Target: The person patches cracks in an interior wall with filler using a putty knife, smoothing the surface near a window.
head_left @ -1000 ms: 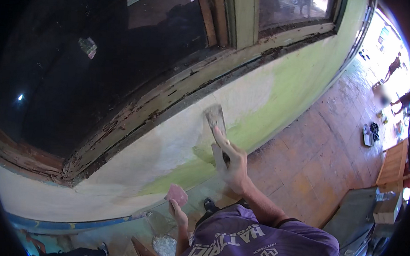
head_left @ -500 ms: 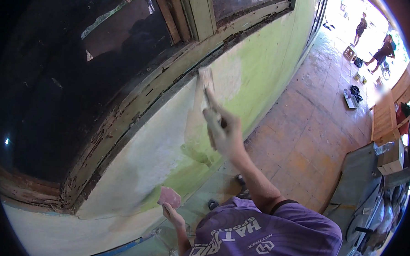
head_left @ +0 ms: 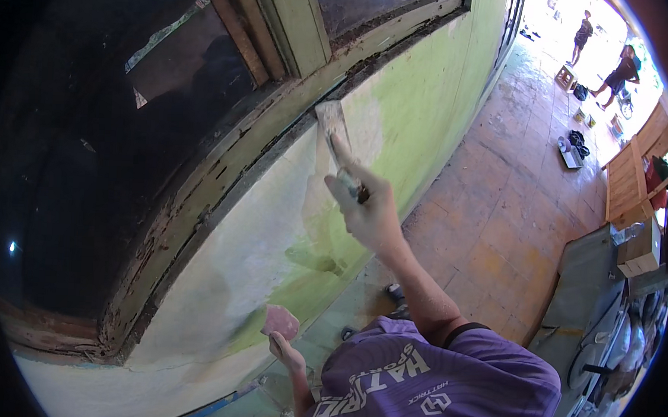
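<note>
In my right hand [head_left: 370, 210] is a putty knife [head_left: 333, 123], its wide blade laid against the wall [head_left: 413, 100] just under the window ledge. The fingers wrap its handle, with the index finger stretched toward the blade. Whitish filler covers the wall to the left of the blade, and bare light green paint shows to the right. Lower down, my left hand [head_left: 287, 350] pinches a flat pinkish piece with angled corners [head_left: 280, 322], held close to the wall. Its material I cannot tell.
A weathered wooden window frame [head_left: 224, 166] with rough edges runs above the wall. Tiled floor [head_left: 490, 208] stretches away on the right. A grey cabinet [head_left: 580, 286], a wooden bench [head_left: 627, 184] and a crate [head_left: 566, 77] stand there. Two people [head_left: 621, 76] are at the far end.
The putty knife has shifted slightly up and left toward the ledge, with my right hand following. My left hand with the pinkish piece has barely moved.
</note>
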Action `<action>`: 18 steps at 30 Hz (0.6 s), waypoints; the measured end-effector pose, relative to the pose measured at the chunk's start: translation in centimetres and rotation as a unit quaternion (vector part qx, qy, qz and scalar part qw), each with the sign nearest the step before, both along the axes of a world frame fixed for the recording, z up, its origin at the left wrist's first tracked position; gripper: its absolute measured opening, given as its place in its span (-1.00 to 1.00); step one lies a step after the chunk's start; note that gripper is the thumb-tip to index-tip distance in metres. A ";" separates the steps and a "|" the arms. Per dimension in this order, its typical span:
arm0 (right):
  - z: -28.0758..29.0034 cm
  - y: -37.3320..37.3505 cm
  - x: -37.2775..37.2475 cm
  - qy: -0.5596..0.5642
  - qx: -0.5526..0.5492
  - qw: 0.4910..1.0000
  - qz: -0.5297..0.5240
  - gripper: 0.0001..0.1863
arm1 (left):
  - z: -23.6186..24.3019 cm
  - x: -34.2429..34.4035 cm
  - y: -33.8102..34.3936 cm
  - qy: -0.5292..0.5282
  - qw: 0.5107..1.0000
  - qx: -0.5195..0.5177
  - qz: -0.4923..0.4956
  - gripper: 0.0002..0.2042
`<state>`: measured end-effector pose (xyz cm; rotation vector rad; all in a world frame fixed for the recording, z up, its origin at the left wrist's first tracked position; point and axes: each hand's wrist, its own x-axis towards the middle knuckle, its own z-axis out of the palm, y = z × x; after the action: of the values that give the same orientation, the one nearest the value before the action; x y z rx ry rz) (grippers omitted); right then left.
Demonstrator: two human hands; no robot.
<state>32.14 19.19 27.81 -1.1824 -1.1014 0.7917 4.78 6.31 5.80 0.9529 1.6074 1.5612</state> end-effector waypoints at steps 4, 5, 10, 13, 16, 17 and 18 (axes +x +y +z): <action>-4.3 -0.1 -1.4 -0.034 0.079 0.995 -0.044 -0.45 | -1.8 -0.1 0.2 0.012 0.999 -0.002 -0.044 -0.57; -4.6 0.0 -1.3 -0.042 0.073 0.996 -0.042 -0.43 | -1.8 0.2 0.4 0.028 0.998 -0.003 -0.048 -0.57; 0.4 1.6 2.1 -0.060 0.021 0.998 -0.023 -0.45 | -0.8 2.7 1.2 0.015 1.000 0.009 -0.002 -0.60; -1.9 1.6 1.5 -0.078 0.062 0.994 -0.039 -0.44 | -0.7 3.9 0.7 0.026 0.999 -0.001 -0.022 -0.60; -5.3 0.9 0.6 -0.070 0.107 0.991 -0.024 -0.41 | -1.3 4.7 1.5 0.047 0.998 0.008 -0.040 -0.59; -5.4 0.8 0.8 -0.075 0.118 0.990 -0.020 -0.40 | -1.4 5.1 1.4 0.057 0.998 0.006 -0.034 -0.59; -5.2 1.0 1.5 -0.074 0.119 0.990 -0.016 -0.40 | -1.5 5.6 1.7 0.058 0.998 0.006 -0.030 -0.59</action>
<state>33.63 20.22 22.63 -1.0663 -1.2592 0.5377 10.37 8.03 4.28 1.1073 1.6338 1.5007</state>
